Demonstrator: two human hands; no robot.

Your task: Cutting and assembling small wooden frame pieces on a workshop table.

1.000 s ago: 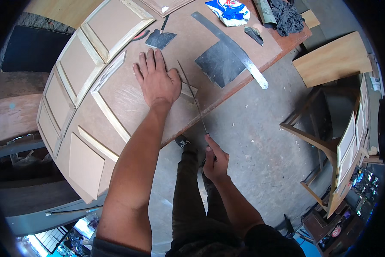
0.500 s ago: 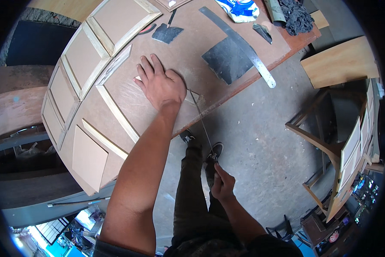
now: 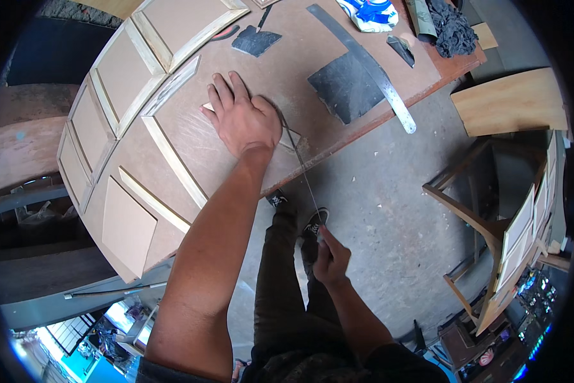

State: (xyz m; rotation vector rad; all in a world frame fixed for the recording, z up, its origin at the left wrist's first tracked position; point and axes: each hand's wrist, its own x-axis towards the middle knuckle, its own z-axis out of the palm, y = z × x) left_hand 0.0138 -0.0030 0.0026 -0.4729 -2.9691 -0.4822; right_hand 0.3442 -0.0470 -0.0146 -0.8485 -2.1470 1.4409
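My left hand (image 3: 250, 124) lies flat on the table with its fingers stretched out, pressing down a short pale wood strip (image 3: 291, 140). Most of that strip is hidden under the palm; one end shows by the fingertips and the other beside the wrist. My right hand (image 3: 331, 256) is closed around the handle end of a handsaw (image 3: 308, 180), whose long thin blade appears edge-on. The blade crosses the strip just right of my left hand and reaches past the table edge. The handle itself is hidden in my fist.
Framed panels (image 3: 117, 83) line the table's far left. Loose wood strips (image 3: 175, 159) and a thin board (image 3: 128, 223) lie nearer. A metal strip (image 3: 370, 64) rests over a dark sheet (image 3: 347, 88). A wooden frame (image 3: 472, 210) stands at right on the concrete floor.
My right hand has moved forward toward the table, and the saw blade now reaches further along beside my left hand. My left hand stays on the strip. The view has shifted slightly.
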